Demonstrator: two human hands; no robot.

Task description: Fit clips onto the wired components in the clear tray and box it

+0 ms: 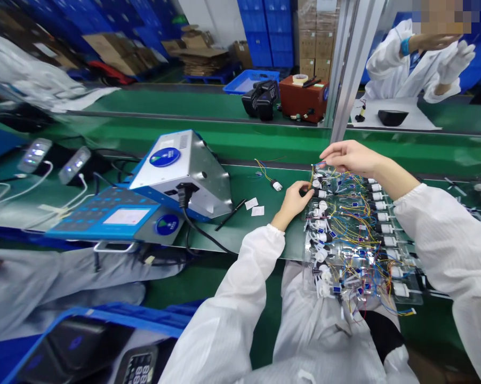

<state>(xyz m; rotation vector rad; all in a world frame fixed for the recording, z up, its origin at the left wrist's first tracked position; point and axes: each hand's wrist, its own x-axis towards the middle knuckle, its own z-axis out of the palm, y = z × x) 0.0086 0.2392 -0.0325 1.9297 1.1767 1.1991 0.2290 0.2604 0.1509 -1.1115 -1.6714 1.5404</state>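
Note:
A clear plastic tray (306, 250) holds several small black-and-white motor-like parts (384, 229) with thin coloured wires and little blue boards. My left hand (291, 204) is at its far left corner, thumb and fingers closed on one black-and-white part (319, 193). Above the tray's far edge is my right hand (354, 158), its fingers bent together close to the wire ends there. Whether a wire is pinched in them I cannot make out. Left of the tray, one loose wired part (276, 185) lies on the green bench (240, 181).
Left on the bench are a silver-and-blue machine (184, 170) with a black power cord, a black pen (230, 215) and two white paper pieces (257, 210). A metal post (346, 69) rises behind. Across the bench a person (420, 64) in white works. A blue bin (116, 320) stands lower left.

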